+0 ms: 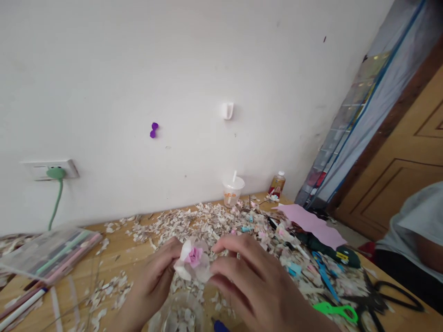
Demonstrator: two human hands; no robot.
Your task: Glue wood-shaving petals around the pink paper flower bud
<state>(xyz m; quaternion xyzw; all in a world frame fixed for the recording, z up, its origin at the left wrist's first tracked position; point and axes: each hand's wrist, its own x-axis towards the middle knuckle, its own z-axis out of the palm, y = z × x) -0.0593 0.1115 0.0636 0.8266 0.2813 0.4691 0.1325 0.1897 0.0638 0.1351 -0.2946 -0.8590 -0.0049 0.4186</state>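
Observation:
A paper flower [193, 257] with a pink folded centre and white outer petals is held up above the table, facing me. My left hand [157, 272] is closed around its left side and pinches it from behind; any stem is hidden. On the other side my right hand [251, 276] has curved fingers, and its thumb and fingertips meet at the right-hand white petals. A clear plastic container [178, 313] with white scraps inside stands below the flower, partly covered by my hands.
White paper scraps [194, 219] cover much of the wooden table. Black scissors [375, 295], blue scissors [325, 276], a green tool [335, 311] and pink paper [313, 223] lie right. A cup [232, 191] and bottle [277, 184] stand behind; a pen case [55, 253] lies left. A person [415, 235] is at right.

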